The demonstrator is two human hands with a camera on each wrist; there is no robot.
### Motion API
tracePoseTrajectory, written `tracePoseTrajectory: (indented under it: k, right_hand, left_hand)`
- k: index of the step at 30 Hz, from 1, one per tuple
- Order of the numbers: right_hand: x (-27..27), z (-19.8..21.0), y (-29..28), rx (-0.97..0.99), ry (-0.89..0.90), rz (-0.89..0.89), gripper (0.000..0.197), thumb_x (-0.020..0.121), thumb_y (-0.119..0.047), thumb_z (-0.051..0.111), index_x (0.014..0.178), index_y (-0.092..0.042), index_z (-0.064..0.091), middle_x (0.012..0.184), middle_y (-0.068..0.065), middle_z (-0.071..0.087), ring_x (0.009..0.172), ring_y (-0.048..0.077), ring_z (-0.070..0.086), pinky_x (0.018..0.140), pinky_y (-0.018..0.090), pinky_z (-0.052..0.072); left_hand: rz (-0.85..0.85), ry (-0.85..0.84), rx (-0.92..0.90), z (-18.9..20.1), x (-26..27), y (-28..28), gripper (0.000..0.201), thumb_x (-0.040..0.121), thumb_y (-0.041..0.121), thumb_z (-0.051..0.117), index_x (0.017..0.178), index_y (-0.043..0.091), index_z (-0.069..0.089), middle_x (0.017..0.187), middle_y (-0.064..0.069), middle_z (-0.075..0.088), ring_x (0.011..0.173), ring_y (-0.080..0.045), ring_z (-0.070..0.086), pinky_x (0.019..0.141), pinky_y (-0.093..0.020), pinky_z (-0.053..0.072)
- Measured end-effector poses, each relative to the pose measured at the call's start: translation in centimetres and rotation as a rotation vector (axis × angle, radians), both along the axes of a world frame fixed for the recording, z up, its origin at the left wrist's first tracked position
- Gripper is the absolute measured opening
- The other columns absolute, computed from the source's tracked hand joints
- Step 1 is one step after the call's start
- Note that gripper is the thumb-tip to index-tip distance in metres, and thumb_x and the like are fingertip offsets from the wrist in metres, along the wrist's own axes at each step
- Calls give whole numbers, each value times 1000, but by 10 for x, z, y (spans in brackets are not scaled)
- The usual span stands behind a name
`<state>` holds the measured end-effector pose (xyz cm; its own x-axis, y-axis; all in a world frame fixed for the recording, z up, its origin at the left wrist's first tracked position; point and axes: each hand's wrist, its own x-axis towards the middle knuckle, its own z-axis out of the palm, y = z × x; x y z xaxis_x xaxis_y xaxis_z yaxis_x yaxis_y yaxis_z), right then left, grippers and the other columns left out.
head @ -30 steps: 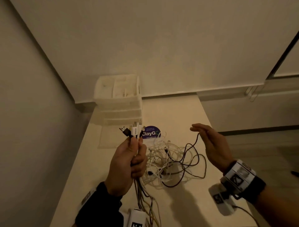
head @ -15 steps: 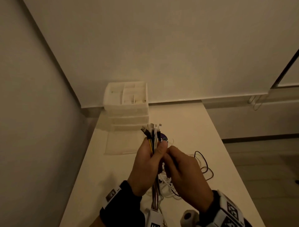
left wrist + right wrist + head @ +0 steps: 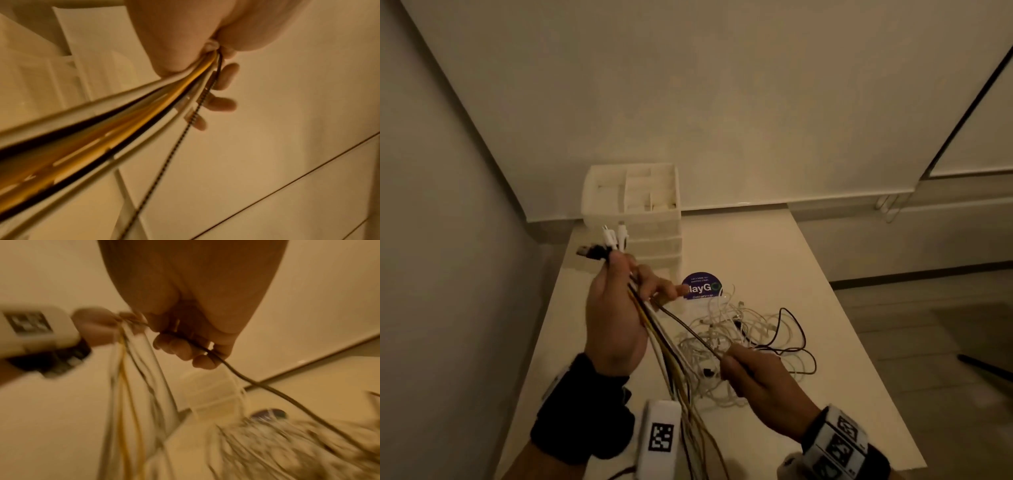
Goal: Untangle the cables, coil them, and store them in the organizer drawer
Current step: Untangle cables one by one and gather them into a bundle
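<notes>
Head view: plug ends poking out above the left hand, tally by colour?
White plugs: 2
Black plugs: 1
Total: 3 visible, all on the cable bundle gripped by the left hand. The right hand pinches one braided cable.

The drawer unit (image 3: 631, 205) is looking like frosted, see-through plastic, matt and smooth. The table (image 3: 808, 291) is showing a plain, smooth, pale matt top. Most of the cables (image 3: 739, 329) are wearing smooth white plastic sheathing; a few in the bunch (image 3: 654, 329) are looking yellow and black, slightly glossy. One braided cable (image 3: 191, 120) is showing a woven, speckled cloth-like jacket. The plug tips (image 3: 604, 241) are glinting like metal. A round sticker (image 3: 702, 287) is shining faintly, glossy printed.
</notes>
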<state>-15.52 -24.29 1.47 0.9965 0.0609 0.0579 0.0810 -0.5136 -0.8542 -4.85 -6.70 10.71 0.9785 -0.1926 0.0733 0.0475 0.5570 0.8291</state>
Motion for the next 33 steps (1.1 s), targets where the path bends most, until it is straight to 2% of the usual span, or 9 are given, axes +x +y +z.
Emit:
tracePoseTrajectory:
  k: [2, 5, 10, 13, 17, 20, 22, 25, 33]
  right_hand:
    - [2, -28, -17, 1, 43, -56, 32, 100, -34, 42, 75, -18, 52, 62, -8, 47, 58, 5, 46, 58, 20, 37]
    - [11, -50, -39, -16, 70, -167, 37, 97, -42, 45, 67, -20, 46, 58, -12, 44, 55, 2, 42, 59, 24, 36]
    - [36, -13, -43, 136, 40, -263, 49, 91, -18, 62, 54, -17, 30, 56, 0, 24, 51, 10, 24, 55, 29, 26]
    - [46, 26, -33, 221, -5, -227, 45, 81, -16, 61, 50, -15, 28, 56, 3, 21, 52, 13, 21, 55, 31, 22]
    - [46, 62, -17, 419, -43, -84, 40, 82, -31, 60, 50, -11, 46, 55, 11, 24, 54, 20, 20, 54, 31, 20]
    - [42, 67, -21, 556, -33, -53, 52, 83, -39, 56, 61, 6, 41, 58, 14, 25, 59, 30, 17, 57, 38, 18]
    - [39, 63, -27, 579, -20, -26, 46, 90, -35, 52, 60, -1, 45, 59, 10, 29, 58, 27, 18, 58, 38, 18]
    - [35, 50, -35, 555, 18, -9, 36, 94, -29, 45, 61, -17, 55, 63, 13, 31, 54, 16, 25, 54, 31, 19]
    - [24, -15, -65, 488, 33, -247, 36, 87, -26, 51, 58, -6, 42, 58, 5, 30, 53, 12, 26, 52, 24, 26]
  left_hand:
    - [-28, -9, -58, 12, 12, 19, 36, 103, 40, 29, 78, 20, 46, 53, 6, 34, 38, -9, 33, 41, -23, 42]
    - [-47, -77, 25, 26, 20, 37, 34, 101, 37, 36, 72, 22, 43, 50, 9, 28, 35, -4, 20, 36, -13, 17]
    - [-98, -245, 617, 9, 1, 27, 18, 86, 25, 69, 71, 21, 60, 47, 9, 39, 36, -9, 28, 36, -19, 27]
    - [-168, -334, 869, -11, -14, 2, 3, 85, 21, 73, 84, 20, 70, 60, 8, 61, 47, -8, 47, 50, -19, 41]
    - [-218, -371, 895, -26, -23, -31, 20, 85, 36, 69, 103, 27, 71, 84, 5, 73, 77, -11, 67, 70, -29, 53]
    - [-144, -404, 895, -28, -22, -42, 15, 91, 29, 64, 104, 22, 70, 80, 5, 71, 71, -9, 64, 64, -26, 49]
    - [-106, -471, 936, -26, -23, -44, 14, 92, 29, 63, 101, 20, 69, 80, 3, 71, 70, -12, 63, 64, -29, 49]
    - [18, -405, 869, -19, -15, -39, 16, 93, 26, 60, 77, 24, 62, 53, 14, 57, 46, -4, 46, 48, -24, 37]
    - [298, -143, 493, 18, 19, 12, 23, 99, 22, 53, 80, 9, 51, 44, 5, 28, 34, -10, 21, 37, -18, 22]
